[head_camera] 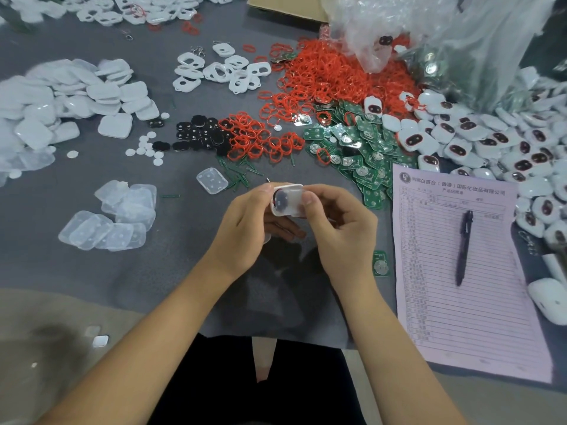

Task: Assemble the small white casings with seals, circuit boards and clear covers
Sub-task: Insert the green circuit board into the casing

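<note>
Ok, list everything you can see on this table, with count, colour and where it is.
casing: one, white, held in both hands
red seals: many, centre back
circuit boards: many, green, centre right
black discs: a cluster, centre
clear covers: a pile, near left
white shells: a pile, far left
white frames: many, back centre
finished casings: many, white, right
form: one, pink, near right
pen: one, black, on form
plastic bag: clear, back right
left hand: grips casing
right hand: grips casing
</note>
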A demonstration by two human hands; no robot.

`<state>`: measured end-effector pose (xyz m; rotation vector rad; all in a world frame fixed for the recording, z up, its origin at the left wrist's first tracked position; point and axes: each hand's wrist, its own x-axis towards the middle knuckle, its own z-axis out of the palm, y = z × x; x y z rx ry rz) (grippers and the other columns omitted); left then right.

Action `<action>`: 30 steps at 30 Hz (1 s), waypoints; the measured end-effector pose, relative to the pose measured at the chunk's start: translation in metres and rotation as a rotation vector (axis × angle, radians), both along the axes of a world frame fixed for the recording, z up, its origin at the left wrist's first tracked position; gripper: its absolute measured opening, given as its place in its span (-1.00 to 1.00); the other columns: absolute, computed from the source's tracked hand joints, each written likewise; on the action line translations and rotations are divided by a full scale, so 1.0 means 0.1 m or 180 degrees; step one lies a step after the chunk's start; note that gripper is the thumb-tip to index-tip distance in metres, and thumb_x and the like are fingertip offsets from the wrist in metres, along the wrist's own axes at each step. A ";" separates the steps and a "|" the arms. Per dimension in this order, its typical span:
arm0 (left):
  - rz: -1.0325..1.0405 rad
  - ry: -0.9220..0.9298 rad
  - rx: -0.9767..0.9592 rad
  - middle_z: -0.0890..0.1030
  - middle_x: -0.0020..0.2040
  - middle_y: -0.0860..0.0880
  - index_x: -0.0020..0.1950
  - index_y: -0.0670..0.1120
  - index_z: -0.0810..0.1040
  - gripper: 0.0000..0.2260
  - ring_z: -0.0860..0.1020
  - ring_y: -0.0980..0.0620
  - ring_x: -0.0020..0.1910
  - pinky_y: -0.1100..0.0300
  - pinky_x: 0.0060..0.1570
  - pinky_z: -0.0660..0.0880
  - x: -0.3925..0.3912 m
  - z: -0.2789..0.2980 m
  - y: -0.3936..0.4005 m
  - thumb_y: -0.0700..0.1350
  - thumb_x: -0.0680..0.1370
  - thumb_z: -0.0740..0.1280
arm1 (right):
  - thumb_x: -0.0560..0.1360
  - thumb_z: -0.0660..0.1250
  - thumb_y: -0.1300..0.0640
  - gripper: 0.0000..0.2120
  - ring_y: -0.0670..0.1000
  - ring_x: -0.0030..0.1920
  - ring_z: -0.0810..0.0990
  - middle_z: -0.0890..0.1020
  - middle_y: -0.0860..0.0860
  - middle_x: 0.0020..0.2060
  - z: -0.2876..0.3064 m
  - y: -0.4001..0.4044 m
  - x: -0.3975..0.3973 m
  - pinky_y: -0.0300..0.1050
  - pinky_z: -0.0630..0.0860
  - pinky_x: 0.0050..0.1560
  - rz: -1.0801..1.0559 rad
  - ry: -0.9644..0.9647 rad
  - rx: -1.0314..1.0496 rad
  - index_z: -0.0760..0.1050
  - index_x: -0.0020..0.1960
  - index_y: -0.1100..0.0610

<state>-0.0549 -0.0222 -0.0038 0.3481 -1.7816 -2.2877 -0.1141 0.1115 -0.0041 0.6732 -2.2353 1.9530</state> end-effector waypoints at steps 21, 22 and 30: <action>0.0142 -0.0075 -0.0692 0.74 -0.07 -0.08 0.16 -0.02 0.69 -0.61 0.71 -0.14 -0.05 -0.11 -0.02 0.65 0.01 -0.06 -0.02 -0.09 0.66 0.06 | 0.55 0.48 0.16 -0.88 -0.13 -0.33 0.57 0.69 -0.19 -0.22 -0.02 -0.01 -0.01 -0.33 0.42 -0.30 0.0031 0.0126 0.0161 0.66 -0.01 -0.06; 0.0144 -0.0089 -0.0694 0.74 -0.07 -0.09 0.16 -0.01 0.70 -0.61 0.70 -0.15 -0.04 -0.14 0.00 0.65 0.01 -0.06 -0.03 -0.09 0.66 0.06 | 0.55 0.48 0.14 -0.86 -0.13 -0.33 0.57 0.69 -0.20 -0.21 -0.02 -0.02 0.00 -0.34 0.42 -0.30 0.0041 0.0163 0.0197 0.65 -0.01 -0.10; 0.0128 -0.0055 -0.0774 0.74 -0.07 -0.04 0.14 0.05 0.70 -0.60 0.70 -0.06 -0.06 -0.01 -0.03 0.60 0.00 -0.06 -0.03 -0.11 0.66 0.05 | 0.57 0.46 0.11 -0.87 -0.13 -0.28 0.59 0.70 -0.17 -0.17 -0.04 -0.01 0.01 -0.36 0.42 -0.23 0.0083 0.0415 0.0283 0.67 0.02 -0.12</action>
